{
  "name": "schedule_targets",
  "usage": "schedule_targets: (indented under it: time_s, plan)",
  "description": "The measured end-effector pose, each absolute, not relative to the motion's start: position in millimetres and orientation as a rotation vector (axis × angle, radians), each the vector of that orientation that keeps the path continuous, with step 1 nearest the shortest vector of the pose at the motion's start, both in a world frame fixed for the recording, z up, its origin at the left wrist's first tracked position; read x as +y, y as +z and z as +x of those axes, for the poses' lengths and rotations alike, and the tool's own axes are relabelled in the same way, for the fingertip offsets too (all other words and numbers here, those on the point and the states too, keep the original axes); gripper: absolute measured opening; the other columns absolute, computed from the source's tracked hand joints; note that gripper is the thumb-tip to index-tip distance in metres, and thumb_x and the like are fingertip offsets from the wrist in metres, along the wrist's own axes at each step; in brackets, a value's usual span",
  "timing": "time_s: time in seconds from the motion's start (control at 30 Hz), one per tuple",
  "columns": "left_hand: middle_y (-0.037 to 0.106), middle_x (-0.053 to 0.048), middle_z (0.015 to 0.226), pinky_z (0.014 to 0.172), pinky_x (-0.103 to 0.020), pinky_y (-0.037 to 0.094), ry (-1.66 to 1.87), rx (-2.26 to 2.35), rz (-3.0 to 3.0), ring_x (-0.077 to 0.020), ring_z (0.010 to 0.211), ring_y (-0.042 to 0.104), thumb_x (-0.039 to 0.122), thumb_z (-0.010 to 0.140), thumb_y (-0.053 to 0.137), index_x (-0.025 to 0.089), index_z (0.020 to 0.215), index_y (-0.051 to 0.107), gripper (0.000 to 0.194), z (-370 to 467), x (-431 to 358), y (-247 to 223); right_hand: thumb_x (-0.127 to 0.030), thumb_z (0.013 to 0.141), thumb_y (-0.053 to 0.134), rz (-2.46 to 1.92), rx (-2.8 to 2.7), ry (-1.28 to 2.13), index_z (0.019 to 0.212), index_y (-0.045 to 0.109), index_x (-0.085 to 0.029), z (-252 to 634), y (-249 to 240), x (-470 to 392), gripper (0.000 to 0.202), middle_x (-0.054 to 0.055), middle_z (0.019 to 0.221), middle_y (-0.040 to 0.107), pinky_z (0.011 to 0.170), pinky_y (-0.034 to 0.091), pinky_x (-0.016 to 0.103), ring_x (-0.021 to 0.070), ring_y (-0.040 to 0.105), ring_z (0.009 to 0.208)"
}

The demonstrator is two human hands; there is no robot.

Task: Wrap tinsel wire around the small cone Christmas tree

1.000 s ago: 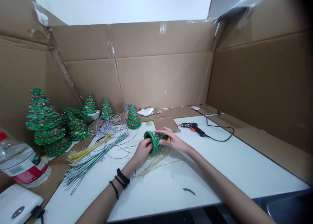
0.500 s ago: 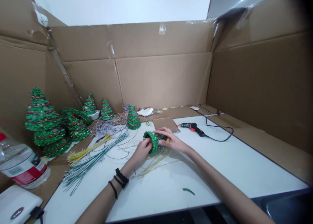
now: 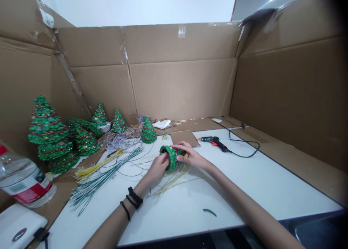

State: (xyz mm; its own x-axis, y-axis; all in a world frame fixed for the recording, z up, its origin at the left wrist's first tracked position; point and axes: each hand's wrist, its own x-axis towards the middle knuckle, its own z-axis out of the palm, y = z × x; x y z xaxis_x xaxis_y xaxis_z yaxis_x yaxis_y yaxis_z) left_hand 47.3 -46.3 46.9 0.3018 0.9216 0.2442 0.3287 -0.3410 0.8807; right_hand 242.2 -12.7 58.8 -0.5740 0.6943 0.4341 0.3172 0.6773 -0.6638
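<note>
White tabletop (image 3: pixel 252 183) enclosed by cardboard walls (image 3: pixel 179 85). Clasped by right hand (image 3: pixel 193 157), thumb opposite fingers: small green Christmas tree (image 3: pixel 173 159), tipped sideways at table centre, hollow base facing left. Inside base opening: fingers of left hand (image 3: pixel 160 164), tips hidden; cannot tell whether pinching. Beneath: loose yellow strands (image 3: pixel 172 182). Beyond: upright mini tree (image 3: pixel 148 131). Rightward: corded glue gun (image 3: pixel 216 143). Leftward: green strand bundle (image 3: pixel 107 177), larger Christmas tree (image 3: pixel 50 129), red-capped bottle (image 3: pixel 28 185).

You've got the hollow green glittery tree (image 3: pixel 172 160) smack in front of you, black-and-orange plastic glue gun (image 3: pixel 219 145) off right on the flat white tabletop (image 3: pixel 252 183), long thin teal strand bundle (image 3: pixel 104 177) off left.
</note>
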Motion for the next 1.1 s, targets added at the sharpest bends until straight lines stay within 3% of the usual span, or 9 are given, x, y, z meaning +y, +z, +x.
schedule_targets:
  time_s: [0.23, 0.53, 0.63, 0.83, 1.1]
  plan:
    - [0.049, 0.002, 0.066, 0.055, -0.021, 0.030, 1.038, 1.144, 1.813, -0.0109, 0.059, 0.039, 0.025, 0.078, 0.041, 0.016, 0.070, 0.048, 0.014, 49, -49, 46, -0.053, 0.081, 0.055, -0.769, -2.181, 0.665, 0.121, 0.054, -0.028, 241, 56, -11, 0.048, 0.007, 0.114, 0.047, 0.101, 0.032, 0.040, 0.0240, 0.041, 0.113]
    - [0.043, 0.003, 0.060, 0.053, -0.021, 0.028, 1.075, 1.203, 1.745, -0.0106, 0.057, 0.036, 0.024, 0.073, 0.043, 0.017, 0.064, 0.044, 0.012, 50, -47, 41, -0.055, 0.083, 0.048, -0.766, -2.184, 0.662, 0.123, 0.053, -0.028, 240, 58, -13, 0.049, 0.008, 0.115, 0.046, 0.101, 0.031, 0.041, 0.0237, 0.041, 0.113]
    - [0.049, 0.001, 0.064, 0.057, -0.022, 0.032, 1.078, 1.198, 1.768, -0.0116, 0.061, 0.040, 0.024, 0.075, 0.042, 0.015, 0.068, 0.051, 0.014, 50, -46, 41, -0.053, 0.087, 0.043, -0.749, -2.195, 0.734, 0.125, 0.053, -0.028, 243, 62, -14, 0.046, 0.008, 0.116, 0.046, 0.103, 0.030, 0.041, 0.0226, 0.040, 0.115]
    - [0.061, -0.004, 0.081, 0.069, -0.024, 0.040, 1.088, 1.088, 1.807, -0.0153, 0.074, 0.050, 0.026, 0.081, 0.043, 0.012, 0.085, 0.061, 0.023, 46, -46, 45, -0.049, 0.085, 0.051, -0.770, -2.223, 0.744, 0.125, 0.052, -0.028, 245, 66, -15, 0.045, 0.007, 0.118, 0.046, 0.104, 0.029, 0.041, 0.0229, 0.040, 0.117]
    - [0.065, -0.004, 0.081, 0.070, -0.026, 0.042, 1.127, 1.013, 1.663, -0.0166, 0.075, 0.052, 0.025, 0.077, 0.049, 0.011, 0.092, 0.066, 0.027, 54, -46, 43, -0.048, 0.081, 0.057, -0.787, -2.192, 0.715, 0.122, 0.054, -0.026, 242, 64, -16, 0.047, 0.008, 0.115, 0.047, 0.101, 0.031, 0.041, 0.0244, 0.041, 0.113]
